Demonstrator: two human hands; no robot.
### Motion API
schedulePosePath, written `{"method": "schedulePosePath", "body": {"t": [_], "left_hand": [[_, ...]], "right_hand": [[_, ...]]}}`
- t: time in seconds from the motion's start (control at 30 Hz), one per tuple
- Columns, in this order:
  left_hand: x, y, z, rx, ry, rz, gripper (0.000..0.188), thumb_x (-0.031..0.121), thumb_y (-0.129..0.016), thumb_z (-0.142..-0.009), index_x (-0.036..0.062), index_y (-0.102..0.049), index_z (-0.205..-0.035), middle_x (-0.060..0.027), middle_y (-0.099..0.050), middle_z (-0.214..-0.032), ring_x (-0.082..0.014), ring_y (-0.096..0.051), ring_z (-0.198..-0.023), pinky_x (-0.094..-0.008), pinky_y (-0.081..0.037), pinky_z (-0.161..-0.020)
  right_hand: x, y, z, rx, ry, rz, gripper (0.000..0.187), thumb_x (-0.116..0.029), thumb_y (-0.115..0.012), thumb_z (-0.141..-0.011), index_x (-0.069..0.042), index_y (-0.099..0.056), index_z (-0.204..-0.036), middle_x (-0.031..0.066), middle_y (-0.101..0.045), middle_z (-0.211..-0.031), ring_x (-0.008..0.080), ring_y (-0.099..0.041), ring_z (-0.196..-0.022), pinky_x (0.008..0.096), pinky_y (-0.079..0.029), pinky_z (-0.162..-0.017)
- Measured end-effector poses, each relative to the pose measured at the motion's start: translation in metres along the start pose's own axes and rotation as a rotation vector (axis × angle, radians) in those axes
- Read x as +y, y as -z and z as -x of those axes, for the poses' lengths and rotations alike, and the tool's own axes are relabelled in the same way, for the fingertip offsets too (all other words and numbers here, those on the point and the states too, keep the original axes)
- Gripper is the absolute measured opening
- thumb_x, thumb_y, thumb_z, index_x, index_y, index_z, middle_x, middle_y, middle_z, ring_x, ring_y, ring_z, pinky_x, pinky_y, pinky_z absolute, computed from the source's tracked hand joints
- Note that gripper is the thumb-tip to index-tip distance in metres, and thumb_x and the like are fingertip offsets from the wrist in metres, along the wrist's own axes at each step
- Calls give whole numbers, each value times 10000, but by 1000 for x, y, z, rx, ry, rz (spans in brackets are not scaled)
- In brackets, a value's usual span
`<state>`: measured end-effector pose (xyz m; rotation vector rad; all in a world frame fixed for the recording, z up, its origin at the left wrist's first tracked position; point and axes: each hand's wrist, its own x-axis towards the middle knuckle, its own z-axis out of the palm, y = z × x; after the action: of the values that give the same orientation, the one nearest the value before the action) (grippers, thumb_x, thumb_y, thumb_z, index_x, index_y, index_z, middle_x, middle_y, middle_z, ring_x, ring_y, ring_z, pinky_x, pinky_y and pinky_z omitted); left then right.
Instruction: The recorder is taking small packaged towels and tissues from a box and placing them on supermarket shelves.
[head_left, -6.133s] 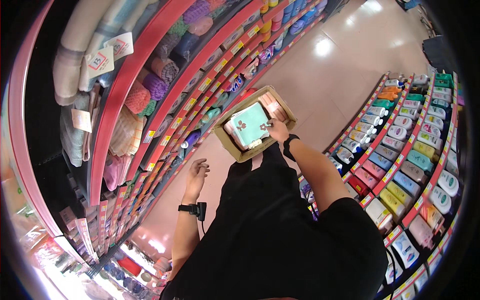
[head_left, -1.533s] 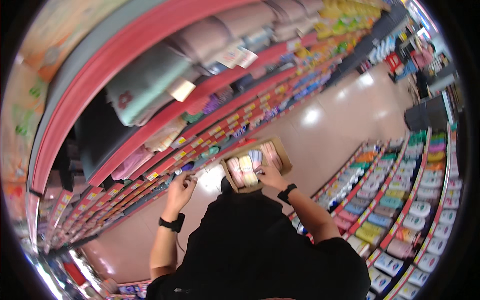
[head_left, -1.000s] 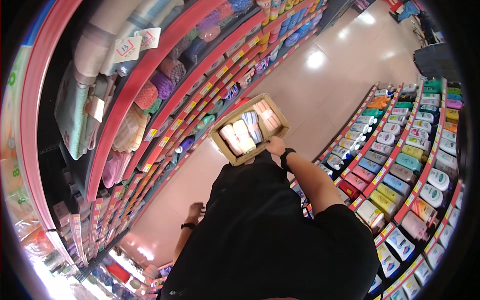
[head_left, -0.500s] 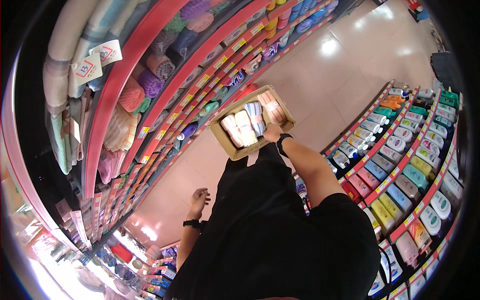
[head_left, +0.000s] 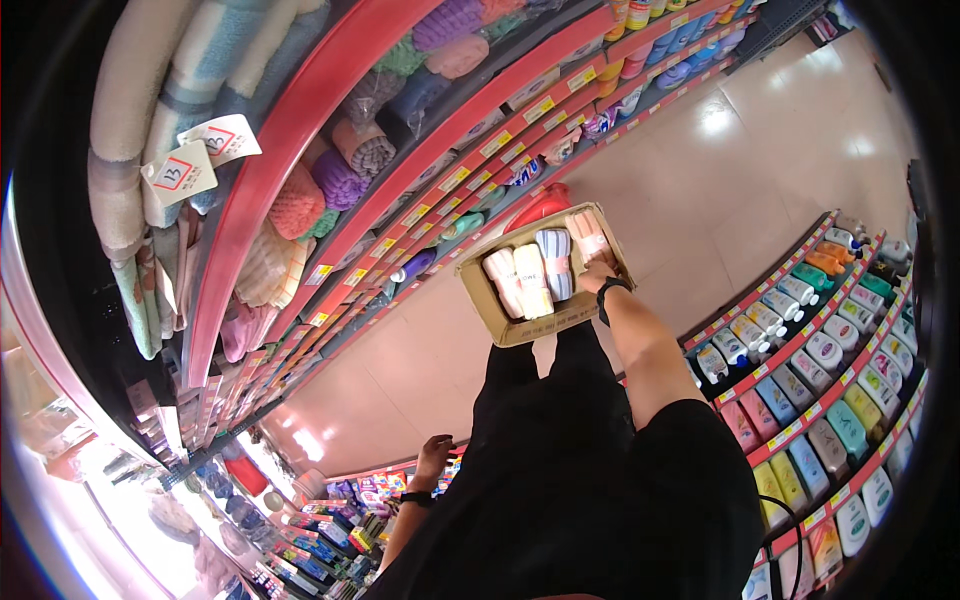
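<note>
An open cardboard box (head_left: pixel 483 306) is in front of my legs, with several rolled towels lined up in it. Two pale ones, a cream towel (head_left: pixel 533 280) among them, lie left of a blue-and-white striped towel (head_left: pixel 554 262). At the box's right end a pink rolled towel (head_left: pixel 586 232) lies tilted. My right hand (head_left: pixel 599 272) reaches into the box, its fingers closed at the near end of that pink towel; the fingertips are partly hidden. Low at my left side hangs my left hand (head_left: pixel 434 459), empty, fingers loosely bent and apart.
Red-edged shelves (head_left: pixel 400 215) of towels and bottles rise on the left. A red object (head_left: pixel 543 206) sits between them and the box. Shelves of bottles (head_left: pixel 800 400) stand on the right, with pale tiled floor (head_left: pixel 700 200) between. Folded blankets (head_left: pixel 135 110) hang at upper left.
My right hand has shifted from the box's near edge onto the pink towel. The whole view has swung, so box and shelves appear further right. My left hand still hangs at my side.
</note>
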<state>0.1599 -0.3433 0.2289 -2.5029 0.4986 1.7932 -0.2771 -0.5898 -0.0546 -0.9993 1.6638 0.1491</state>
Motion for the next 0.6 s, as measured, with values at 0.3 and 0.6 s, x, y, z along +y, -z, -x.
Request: {"method": "schedulePosePath", "body": {"t": [0.3, 0.6], "left_hand": [[53, -15, 8, -72, -138, -40, 324, 224, -548, -965, 29, -575, -1223, -111, -671, -988, -180, -660, -820, -296, -518, -684], [24, 1, 3, -12, -49, -77, 328, 235, -558, -949, 44, -577, -1215, -119, -666, -1013, -198, -665, -822, -318, -513, -690]], "right_hand": [[22, -25, -31, 191, -60, -40, 468, -258, -621, -727, -91, -668, -1162, 177, -521, -1361, 365, -301, -1358, 435, -262, -1136], [-7, -20, -19, 201, -5, -137, 307, -202, -634, -729, -86, -724, -998, 174, -660, -1121, 336, -612, -1083, 382, -480, -954]]}}
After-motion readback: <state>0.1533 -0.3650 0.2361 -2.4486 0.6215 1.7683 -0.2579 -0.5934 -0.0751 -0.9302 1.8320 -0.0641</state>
